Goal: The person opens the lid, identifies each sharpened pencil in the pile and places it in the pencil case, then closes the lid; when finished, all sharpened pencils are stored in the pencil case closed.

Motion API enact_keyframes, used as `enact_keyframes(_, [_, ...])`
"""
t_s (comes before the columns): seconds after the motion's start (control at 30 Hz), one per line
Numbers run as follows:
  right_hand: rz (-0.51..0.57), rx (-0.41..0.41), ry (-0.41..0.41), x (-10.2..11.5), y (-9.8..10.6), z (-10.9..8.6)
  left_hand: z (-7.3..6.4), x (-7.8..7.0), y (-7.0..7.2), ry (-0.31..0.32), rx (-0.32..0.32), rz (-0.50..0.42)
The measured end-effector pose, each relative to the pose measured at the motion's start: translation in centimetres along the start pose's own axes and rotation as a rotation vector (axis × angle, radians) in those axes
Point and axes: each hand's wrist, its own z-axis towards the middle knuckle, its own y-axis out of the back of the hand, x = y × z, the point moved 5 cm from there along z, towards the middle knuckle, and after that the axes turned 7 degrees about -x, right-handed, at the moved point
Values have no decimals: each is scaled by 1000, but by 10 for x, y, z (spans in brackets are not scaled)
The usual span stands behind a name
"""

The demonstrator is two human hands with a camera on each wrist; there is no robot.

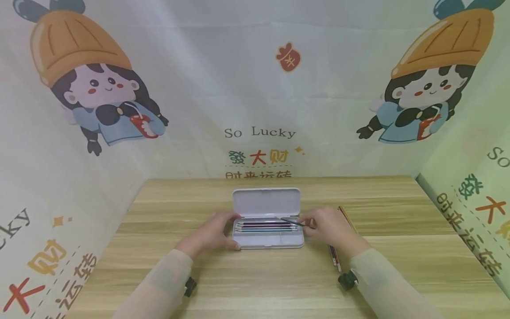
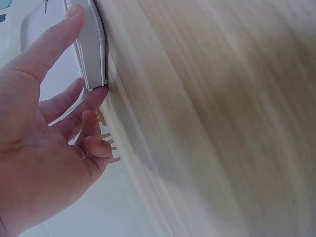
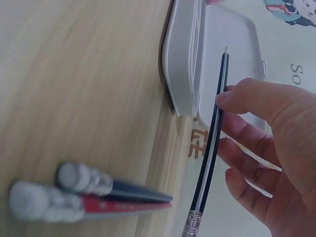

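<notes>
A white pencil case [image 1: 256, 240] lies with its lid [image 1: 266, 203] raised at the back, in the middle of the wooden table. Several pencils [image 1: 264, 227] lie side by side in its rear compartment, tips to the left. My left hand [image 1: 213, 232] holds the case's left end, thumb at the front corner and fingers at the back. Between thumb and fingers my right hand [image 1: 328, 226] pinches a dark striped pencil [image 3: 212, 133]. That pencil slants over the case's right end, its sharpened tip pointing left across the case.
Loose pencils [image 1: 334, 259] with white erasers lie on the table [image 1: 263, 283] under and beside my right forearm. A yellow pencil [image 1: 346, 216] shows behind that hand. Printed cloth [image 1: 191, 88] hangs behind the table and at both sides.
</notes>
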Motion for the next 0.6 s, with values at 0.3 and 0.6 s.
enact_keyframes(0.3, [-1, 53, 11, 9, -10, 13, 1, -1, 0, -15, 0, 9])
enact_keyframes(0.6, [-41, 91, 127, 20, -23, 30, 2, 0, -1, -17, 6, 24])
